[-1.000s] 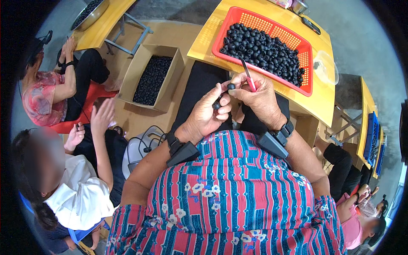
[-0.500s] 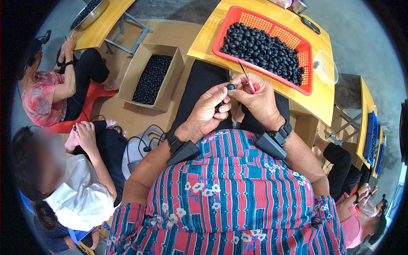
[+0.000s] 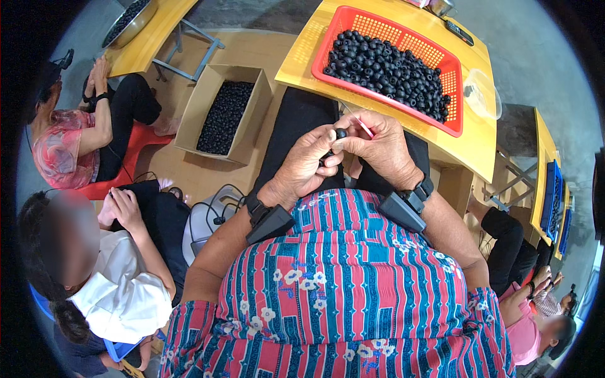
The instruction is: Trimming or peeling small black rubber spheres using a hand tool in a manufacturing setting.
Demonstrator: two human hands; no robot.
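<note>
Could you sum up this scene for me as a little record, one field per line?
Left hand: pinches a round black piece
Right hand: holds a pink-handled tool, fingers close by that piece
Yellow table: bears a red basket of black pieces
Floor, left of table: open cardboard box of small dark pieces
Nearby: other seated people, one in white

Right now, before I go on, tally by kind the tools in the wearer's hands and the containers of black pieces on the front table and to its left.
Pink-handled tool, in the right hand: 1
Red basket: 1
Cardboard box: 1
Metal bowl: 1
Total: 4
</note>
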